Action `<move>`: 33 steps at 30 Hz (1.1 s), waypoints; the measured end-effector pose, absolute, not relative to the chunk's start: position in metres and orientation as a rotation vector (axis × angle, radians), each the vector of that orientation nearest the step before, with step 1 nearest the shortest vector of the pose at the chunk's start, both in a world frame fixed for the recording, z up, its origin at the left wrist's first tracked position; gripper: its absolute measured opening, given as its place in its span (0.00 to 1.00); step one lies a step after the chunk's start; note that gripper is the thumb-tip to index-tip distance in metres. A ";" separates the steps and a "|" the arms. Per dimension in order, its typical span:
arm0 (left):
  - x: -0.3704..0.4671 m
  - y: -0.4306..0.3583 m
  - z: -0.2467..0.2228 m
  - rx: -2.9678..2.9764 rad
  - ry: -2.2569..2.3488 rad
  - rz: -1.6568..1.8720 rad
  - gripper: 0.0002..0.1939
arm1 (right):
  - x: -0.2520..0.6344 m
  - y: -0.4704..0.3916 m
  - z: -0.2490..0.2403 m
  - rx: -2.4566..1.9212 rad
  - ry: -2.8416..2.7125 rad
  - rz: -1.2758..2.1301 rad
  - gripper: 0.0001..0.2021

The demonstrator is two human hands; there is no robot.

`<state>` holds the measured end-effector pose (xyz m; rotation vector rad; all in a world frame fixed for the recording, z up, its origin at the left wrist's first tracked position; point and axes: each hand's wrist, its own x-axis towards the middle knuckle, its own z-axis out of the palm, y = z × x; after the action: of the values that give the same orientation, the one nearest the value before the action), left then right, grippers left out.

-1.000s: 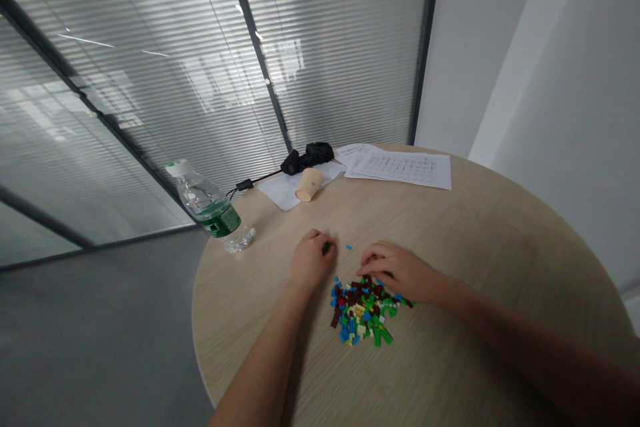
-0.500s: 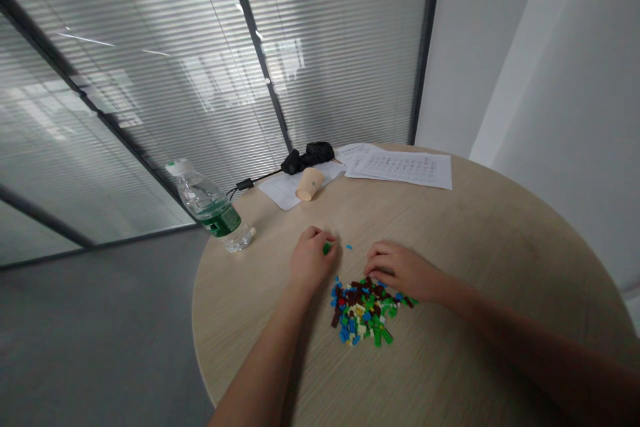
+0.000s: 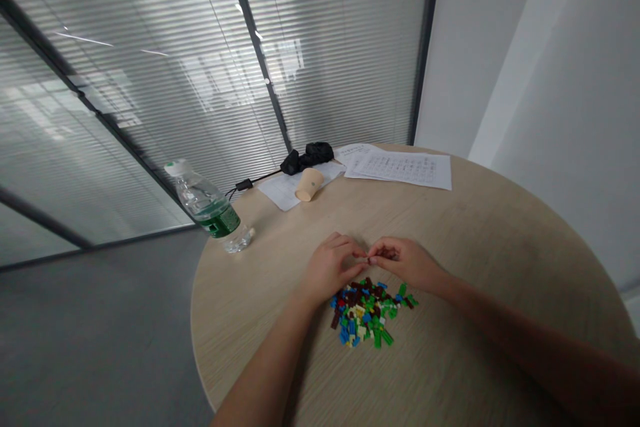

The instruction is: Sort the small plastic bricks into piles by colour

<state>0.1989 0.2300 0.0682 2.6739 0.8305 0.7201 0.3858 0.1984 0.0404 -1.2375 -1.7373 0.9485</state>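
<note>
My left hand (image 3: 336,265) and my right hand (image 3: 406,263) meet fingertip to fingertip just beyond a pile of small toy bricks (image 3: 364,312). Between their pinched fingers is a tiny dark brown brick (image 3: 369,259), mostly covered by the fingertips. Both hands are closed on it. The pile mixes brown, green, blue, cream and a few red and yellow bricks, lying loose on the round wooden table (image 3: 480,240). The left wrist lies close to the pile's far left edge.
A clear plastic bottle (image 3: 220,219) with a green label stands at the left edge. Farther back are a paper cup (image 3: 309,185) on its side, a black bundled item (image 3: 315,155) with a cord, and printed sheets (image 3: 400,169). A glass partition with blinds (image 3: 345,47) rises behind.
My left hand has moved right and turned, and my right hand has lifted off the pile to meet it. The green brick in my left hand and a blue brick on the table no longer show.
</note>
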 end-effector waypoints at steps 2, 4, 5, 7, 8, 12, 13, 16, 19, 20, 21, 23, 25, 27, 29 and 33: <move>0.200 0.229 0.068 2.664 0.821 0.737 0.06 | 0.385 0.199 0.039 -1.226 -1.721 0.974 0.04; 0.201 0.229 0.068 2.651 0.811 0.755 0.06 | 0.385 0.199 0.037 -1.212 -1.696 1.003 0.04; 0.201 0.229 0.068 2.646 0.802 0.761 0.06 | 0.384 0.200 0.036 -1.208 -1.681 1.015 0.04; 0.201 0.229 0.068 2.637 0.789 0.768 0.06 | 0.384 0.200 0.035 -1.199 -1.653 1.028 0.04; 0.201 0.229 0.067 2.635 0.788 0.773 0.06 | 0.384 0.200 0.034 -1.195 -1.645 1.027 0.04; 0.202 0.230 0.065 2.636 0.815 0.813 0.05 | 0.384 0.201 0.034 -1.187 -1.648 1.006 0.04; 0.203 0.230 0.064 2.640 0.821 0.826 0.05 | 0.383 0.201 0.034 -1.187 -1.651 0.998 0.04; 0.205 0.231 0.061 2.662 0.837 0.849 0.06 | 0.383 0.202 0.034 -1.184 -1.656 0.968 0.05; 0.205 0.232 0.060 2.700 0.889 0.825 0.07 | 0.384 0.205 0.034 -1.196 -1.649 0.939 0.06; 0.204 0.233 0.060 2.712 0.940 0.809 0.08 | 0.385 0.207 0.034 -1.216 -1.651 0.917 0.06; 0.203 0.234 0.060 2.719 1.012 0.789 0.08 | 0.387 0.208 0.034 -1.246 -1.662 0.879 0.06; 0.199 0.236 0.061 2.712 1.206 0.744 0.09 | 0.390 0.210 0.035 -1.326 -1.724 0.741 0.07; 0.193 0.238 0.061 2.675 1.414 0.708 0.10 | 0.393 0.212 0.035 -1.411 -1.808 0.571 0.07; 0.189 0.240 0.059 2.613 1.582 0.677 0.12 | 0.395 0.215 0.036 -1.466 -1.866 0.440 0.07; 0.186 0.242 0.057 2.546 1.672 0.646 0.12 | 0.395 0.218 0.035 -1.474 -1.908 0.358 0.06; 0.185 0.244 0.054 2.483 1.646 0.611 0.09 | 0.394 0.224 0.032 -1.435 -1.969 0.264 0.05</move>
<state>0.1852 0.2445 0.0542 2.4826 1.6462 0.6111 0.3944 0.2239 0.0319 -1.4346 -1.9692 0.2636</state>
